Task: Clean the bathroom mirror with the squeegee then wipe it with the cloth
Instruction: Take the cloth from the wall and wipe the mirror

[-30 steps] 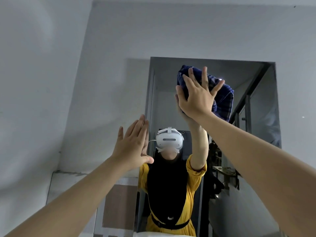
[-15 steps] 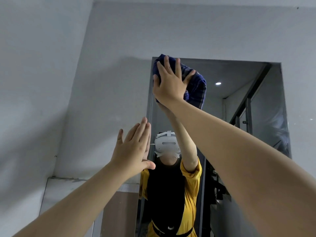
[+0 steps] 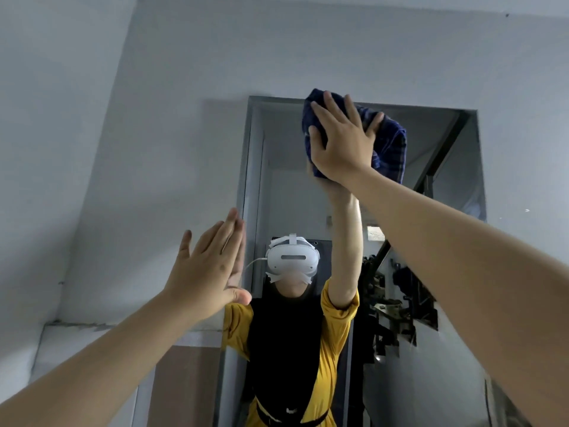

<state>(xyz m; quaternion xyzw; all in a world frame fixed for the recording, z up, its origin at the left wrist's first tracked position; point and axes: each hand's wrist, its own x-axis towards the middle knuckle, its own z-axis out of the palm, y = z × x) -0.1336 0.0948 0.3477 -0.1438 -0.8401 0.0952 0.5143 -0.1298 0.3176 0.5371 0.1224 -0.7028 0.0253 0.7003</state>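
A tall rectangular mirror [image 3: 443, 167] hangs on the grey wall ahead and above me. My right hand [image 3: 340, 140] presses a dark blue checked cloth [image 3: 389, 146] flat against the glass near the top edge, left of the middle. My left hand [image 3: 209, 269] is raised with flat, straight fingers at the mirror's left edge, about half way up, holding nothing. The mirror reflects a person in a yellow top with a white headset. No squeegee is in view.
Grey painted wall [image 3: 154, 118] surrounds the mirror, with a corner to the left. A ledge [image 3: 74, 326] runs along the wall at lower left. A staircase railing and dark clutter show only as reflections in the glass.
My right hand slid the cloth along the top of the mirror, first left to the upper left corner, then back to the right. My left hand stayed at the left edge.
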